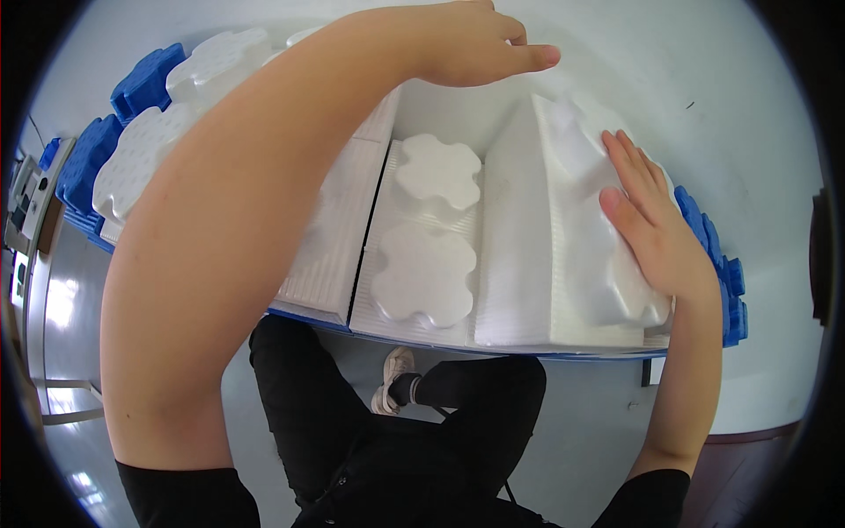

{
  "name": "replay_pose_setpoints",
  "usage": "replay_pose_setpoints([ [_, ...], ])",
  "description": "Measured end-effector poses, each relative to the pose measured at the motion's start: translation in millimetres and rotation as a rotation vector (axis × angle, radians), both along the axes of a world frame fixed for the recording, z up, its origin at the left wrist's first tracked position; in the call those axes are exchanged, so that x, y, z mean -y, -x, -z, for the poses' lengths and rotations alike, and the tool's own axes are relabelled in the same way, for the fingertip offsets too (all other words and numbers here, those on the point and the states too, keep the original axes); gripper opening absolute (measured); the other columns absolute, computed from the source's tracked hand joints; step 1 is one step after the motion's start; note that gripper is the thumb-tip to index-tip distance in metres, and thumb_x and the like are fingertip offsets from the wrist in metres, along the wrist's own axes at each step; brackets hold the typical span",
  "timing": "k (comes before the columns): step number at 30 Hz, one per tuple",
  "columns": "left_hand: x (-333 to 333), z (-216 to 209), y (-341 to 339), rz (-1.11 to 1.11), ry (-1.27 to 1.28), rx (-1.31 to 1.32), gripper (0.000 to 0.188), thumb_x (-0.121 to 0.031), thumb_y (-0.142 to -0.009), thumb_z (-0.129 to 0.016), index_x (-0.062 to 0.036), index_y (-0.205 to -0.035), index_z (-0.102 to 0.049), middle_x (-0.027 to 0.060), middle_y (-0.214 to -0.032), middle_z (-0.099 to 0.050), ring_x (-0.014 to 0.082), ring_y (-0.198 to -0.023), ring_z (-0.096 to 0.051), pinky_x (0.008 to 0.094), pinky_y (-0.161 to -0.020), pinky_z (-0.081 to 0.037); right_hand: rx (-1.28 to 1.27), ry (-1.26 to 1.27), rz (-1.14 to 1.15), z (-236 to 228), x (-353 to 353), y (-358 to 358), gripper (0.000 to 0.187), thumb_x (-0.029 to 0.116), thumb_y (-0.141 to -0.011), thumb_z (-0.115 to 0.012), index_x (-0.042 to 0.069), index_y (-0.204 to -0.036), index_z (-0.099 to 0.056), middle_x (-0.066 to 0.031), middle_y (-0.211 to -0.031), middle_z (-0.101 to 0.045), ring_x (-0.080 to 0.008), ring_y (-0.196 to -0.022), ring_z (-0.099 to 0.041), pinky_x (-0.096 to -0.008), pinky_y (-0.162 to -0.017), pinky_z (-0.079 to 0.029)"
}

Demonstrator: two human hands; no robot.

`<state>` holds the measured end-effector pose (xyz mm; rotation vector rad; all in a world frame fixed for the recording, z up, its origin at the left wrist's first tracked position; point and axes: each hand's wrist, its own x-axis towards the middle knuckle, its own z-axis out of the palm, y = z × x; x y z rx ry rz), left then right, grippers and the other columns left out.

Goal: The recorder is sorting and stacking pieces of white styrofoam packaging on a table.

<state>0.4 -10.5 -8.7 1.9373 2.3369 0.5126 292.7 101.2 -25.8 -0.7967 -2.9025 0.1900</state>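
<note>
My right hand (650, 216) lies with its fingers stretched out against a white, ribbed foam-like panel (585, 224) with molded bulges, which stands tilted on the right. My left hand (484, 44) is at the far side, above the panel's upper end. Its thumb side points right, some fingers are bent or cut off by the frame edge, and nothing shows in it. Between the arms lies a white tray (392, 282) with two raised lobed blocks, a far one (438, 172) and a near one (424, 275). My left forearm hides part of the neighboring tray.
On the left are white lobed pieces (141, 158) and blue lobed pieces (88, 163), partly behind my left arm. More blue pieces (731, 290) show at the far right. A blue edge (493, 355) runs along the front, above my legs. A bench (40, 202) stands at the far left.
</note>
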Motion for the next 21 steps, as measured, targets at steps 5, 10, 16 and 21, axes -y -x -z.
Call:
replay_pose_setpoints([
  [5, 3, 3, 5, 0.091, -0.066, -0.011, 0.07, -0.059, -0.116, -0.035, -0.0033, -0.146, -0.065, 0.0294, -0.147, -0.062, 0.0428, -0.136, -0.059, 0.0523, -0.119, -0.044, 0.028, -0.03, 0.02, 3, 9, 4, 0.078, 0.056, -0.112, -0.051, 0.009, -0.173, -0.036, -0.0242, -0.181, -0.026, -0.0447, -0.168, -0.019, -0.0501, -0.134, -0.025],
  [10, -2, 20, -7, 0.004, -0.132, 0.071, 0.071, -0.064, -0.106, -0.056, -0.0114, -0.153, -0.064, 0.02, -0.153, -0.06, 0.0409, -0.137, -0.062, 0.0503, -0.116, -0.048, 0.016, 0.083, -0.08, -35, -37, 7, 0.069, 0.05, -0.105, -0.068, 0.008, -0.158, -0.056, -0.0203, -0.163, -0.054, -0.0405, -0.152, -0.048, -0.0492, -0.126, -0.038],
  [16, -1, 30, -43, 0.134, -0.168, 0.09, 0.07, -0.066, -0.109, -0.052, -0.0104, -0.151, -0.064, 0.0207, -0.147, -0.063, 0.0393, -0.132, -0.064, 0.0468, -0.111, -0.051, -0.18, 0.024, -0.063, -19, -95, 47, 0.066, 0.045, -0.101, -0.076, 0.012, -0.155, -0.059, -0.0121, -0.156, -0.06, -0.0324, -0.148, -0.052, -0.0454, -0.122, -0.042],
  [21, 1, 28, -84, 0.516, -0.281, 0.111, 0.076, -0.068, -0.099, -0.066, -0.0046, -0.141, -0.07, 0.027, -0.145, -0.062, 0.0431, -0.133, -0.063, 0.0535, -0.107, -0.055, -0.273, 0.767, -0.178, 0, -122, 35, 0.082, 0.031, -0.093, -0.086, 0.014, -0.165, -0.049, -0.0121, -0.167, -0.045, -0.0333, -0.153, -0.046, -0.0446, -0.126, -0.038],
])
